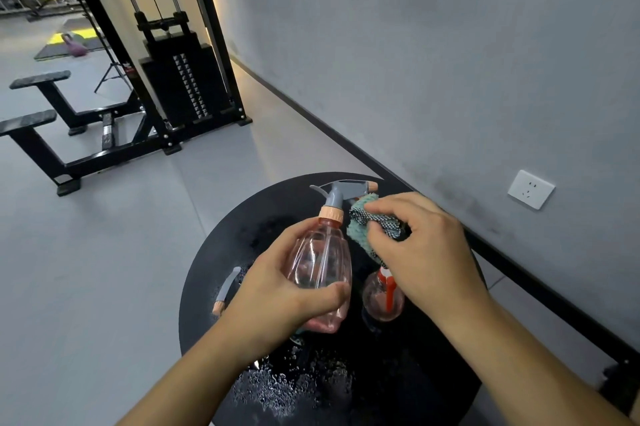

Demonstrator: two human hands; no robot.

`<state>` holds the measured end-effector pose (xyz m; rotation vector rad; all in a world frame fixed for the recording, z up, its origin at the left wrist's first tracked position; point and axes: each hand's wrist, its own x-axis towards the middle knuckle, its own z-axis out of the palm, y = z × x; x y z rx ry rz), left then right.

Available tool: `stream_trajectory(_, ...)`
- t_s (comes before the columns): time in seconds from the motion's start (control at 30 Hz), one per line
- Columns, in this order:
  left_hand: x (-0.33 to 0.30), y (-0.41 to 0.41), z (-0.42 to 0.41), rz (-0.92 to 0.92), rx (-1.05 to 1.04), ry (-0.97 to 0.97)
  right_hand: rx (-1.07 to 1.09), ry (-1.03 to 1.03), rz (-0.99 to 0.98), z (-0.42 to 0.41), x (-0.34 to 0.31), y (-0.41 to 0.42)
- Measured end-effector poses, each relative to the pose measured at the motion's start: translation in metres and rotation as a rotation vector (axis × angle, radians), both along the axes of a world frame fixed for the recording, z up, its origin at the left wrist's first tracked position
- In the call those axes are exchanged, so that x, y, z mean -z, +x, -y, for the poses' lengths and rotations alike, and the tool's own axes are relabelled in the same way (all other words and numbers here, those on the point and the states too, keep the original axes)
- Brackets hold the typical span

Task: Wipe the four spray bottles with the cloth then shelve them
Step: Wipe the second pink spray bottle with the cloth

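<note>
**Hands lift a pink bottle off the round table for wiping**

Left hand [277, 290] is wrapped around the belly of the pink spray bottle [320, 264], holding it above the round black table [207, 273], probably so every side can be reached. Right hand [426, 245] pinches the teal cloth [363, 228] just beside the bottle's neck. A red-topped bottle [382, 297] stands on the table under that hand; another grey sprayer head [227, 289] peeks out left of the held bottle. Water beads on the table's near edge. No shelf shows.
</note>
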<state>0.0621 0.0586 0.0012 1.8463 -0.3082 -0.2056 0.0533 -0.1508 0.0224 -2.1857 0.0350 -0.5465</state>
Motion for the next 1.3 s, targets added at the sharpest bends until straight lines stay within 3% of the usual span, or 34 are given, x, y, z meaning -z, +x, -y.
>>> stream_trajectory(0.2,0.006,0.005,-0.006,-0.033,-0.033,-0.004,-0.007,0.000,-0.103,0.001,0.005,0.001)
stream_trajectory(0.43,0.003,0.013,-0.012,-0.185,0.049,-0.147,-0.032,0.397,-0.110,0.002,-0.002,0.006)
stream_trajectory(0.63,0.007,0.017,-0.015,-0.197,0.022,-0.180,-0.087,0.377,-0.230,0.010,-0.003,0.008)
stream_trajectory(0.8,0.005,0.016,-0.011,-0.166,0.061,-0.112,-0.060,0.397,-0.172,0.011,-0.005,0.008)
stream_trajectory(0.9,0.006,0.014,-0.011,-0.136,0.029,-0.102,-0.099,0.297,-0.265,0.017,-0.005,0.007)
stream_trajectory(1.0,0.007,0.011,-0.012,-0.045,0.061,-0.013,-0.118,0.242,-0.305,0.025,-0.008,0.006)
stream_trajectory(1.13,0.015,0.007,-0.010,0.141,-0.013,0.109,-0.044,0.376,-0.168,0.030,-0.014,0.005)
stream_trajectory(1.3,0.021,0.010,-0.017,0.427,-0.090,0.273,0.077,0.400,-0.004,0.034,-0.021,0.004)
